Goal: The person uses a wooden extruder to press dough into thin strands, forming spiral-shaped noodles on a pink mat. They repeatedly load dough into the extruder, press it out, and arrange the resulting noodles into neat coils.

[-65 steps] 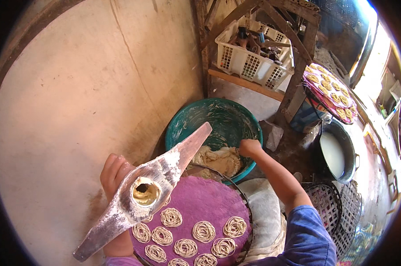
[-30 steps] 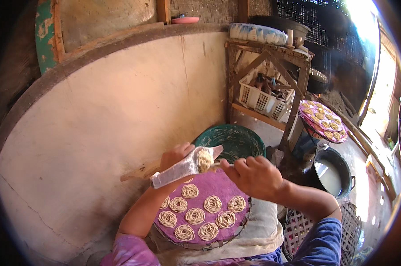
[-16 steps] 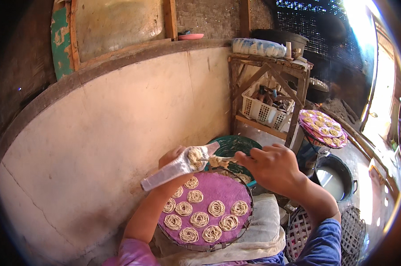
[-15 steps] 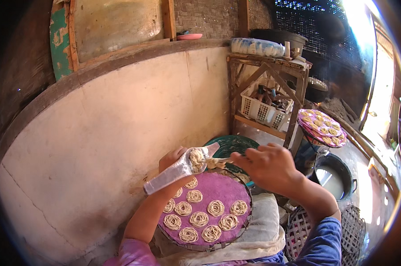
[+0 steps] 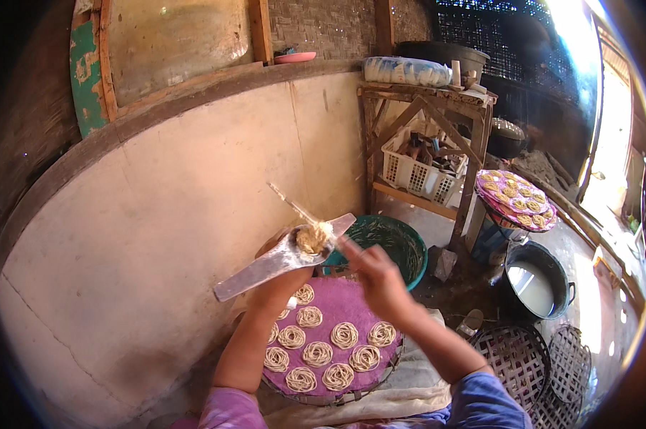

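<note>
The person wears short sleeves: the left sleeve (image 5: 230,410) is pinkish purple with paler, mottled patches, while the right sleeve (image 5: 486,397) is creased and blue with a purplish cast. Below their hems, the forearms (image 5: 437,347) and hands (image 5: 381,281) are bare. Folded blue fabric (image 5: 436,416) shows at the near edge.

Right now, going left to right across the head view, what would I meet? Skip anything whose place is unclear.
Green painted board → long press with dough in its middle → white plastic basket → black bucket of pale liquid.
</note>
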A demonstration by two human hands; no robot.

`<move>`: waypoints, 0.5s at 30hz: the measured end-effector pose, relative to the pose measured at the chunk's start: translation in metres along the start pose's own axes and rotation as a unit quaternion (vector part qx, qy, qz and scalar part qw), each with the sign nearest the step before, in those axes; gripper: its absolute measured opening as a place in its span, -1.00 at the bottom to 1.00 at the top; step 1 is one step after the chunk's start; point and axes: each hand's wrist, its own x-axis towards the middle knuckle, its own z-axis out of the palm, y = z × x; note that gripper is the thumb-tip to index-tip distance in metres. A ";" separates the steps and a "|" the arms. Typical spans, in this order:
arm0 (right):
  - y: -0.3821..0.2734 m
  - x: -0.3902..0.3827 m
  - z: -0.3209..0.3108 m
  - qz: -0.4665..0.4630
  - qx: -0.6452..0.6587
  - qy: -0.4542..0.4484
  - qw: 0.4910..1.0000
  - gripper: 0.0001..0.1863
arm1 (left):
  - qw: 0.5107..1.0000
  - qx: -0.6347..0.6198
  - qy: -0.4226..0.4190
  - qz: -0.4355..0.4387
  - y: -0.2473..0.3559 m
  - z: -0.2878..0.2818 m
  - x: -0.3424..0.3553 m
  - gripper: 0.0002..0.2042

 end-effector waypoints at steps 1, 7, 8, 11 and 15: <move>0.005 -0.010 0.014 0.014 0.029 -0.007 0.999 -0.47 | 1.000 -0.013 -0.013 0.004 0.001 0.004 0.000 -0.72; 0.051 -0.036 0.001 0.102 0.079 -0.062 0.990 -0.53 | 0.997 0.037 0.000 -0.074 -0.017 0.003 0.008 -0.74; 0.055 -0.033 0.002 0.166 0.042 -0.082 0.982 -0.56 | 0.998 -0.024 0.001 -0.066 -0.020 0.006 0.006 -0.77; 0.056 -0.032 0.016 0.106 0.051 -0.074 0.990 -0.57 | 0.998 0.022 -0.012 -0.054 -0.025 0.024 0.007 -0.78; 0.077 -0.047 0.023 0.099 0.127 -0.117 0.980 -0.61 | 0.996 -0.068 0.008 -0.056 -0.043 0.031 0.013 -0.75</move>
